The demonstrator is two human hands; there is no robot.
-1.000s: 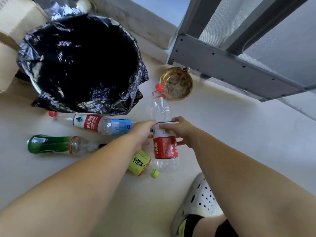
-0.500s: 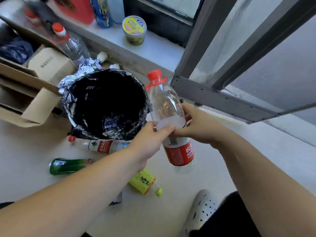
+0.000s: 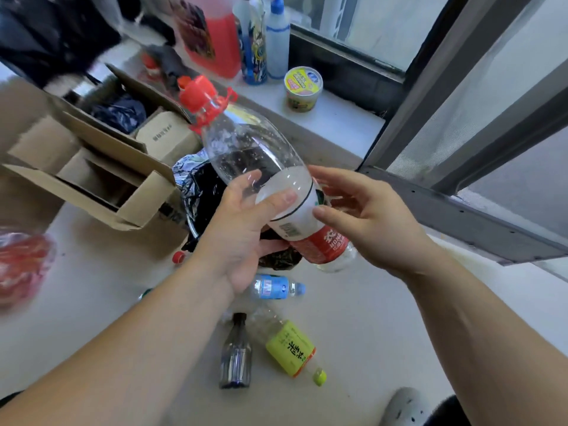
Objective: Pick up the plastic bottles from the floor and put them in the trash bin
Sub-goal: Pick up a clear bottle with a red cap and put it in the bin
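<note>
At the far left edge a blurred red mass [image 3: 23, 262] is seen on the floor [image 3: 368, 318]. Beside it an open cardboard box [image 3: 92, 167] is set, with smaller cartons and dark cloth inside. Just right of the box, the black-lined trash bin [image 3: 199, 192] is largely hidden behind the raised bottle and the left hand.

The left hand [image 3: 242, 235] is wrapped around the middle of a large clear bottle [image 3: 255, 152], its fingers [image 3: 276, 199] clenched across the white band of the label and the thumb pressed on the clear wall above. The bottle is held in the air, tilted, with its red cap [image 3: 196, 93] up and to the left and its base down and to the right, in front of the bin. The right hand [image 3: 365, 219] is placed against the bottle's right side; its fingers are spread and released, with the thumb tip beside the label. Contact cannot be told for certain.

On the floor beneath the hands, a small blue-labelled bottle [image 3: 276, 287] lies on its side. Nearer the camera a dark small bottle [image 3: 236, 355] and, just to its right, a yellow-green-labelled bottle [image 3: 289, 348] are lying. A loose red cap-like end [image 3: 179, 257] is seen near the bin's foot.

On the sill beyond, a red jug [image 3: 212, 35], two tall bottles [image 3: 267, 41] and a yellow tub [image 3: 303, 87] are stood. A grey window frame [image 3: 461, 207] occupies the right, and a pale perforated shoe [image 3: 402, 407] is seen at the bottom.
</note>
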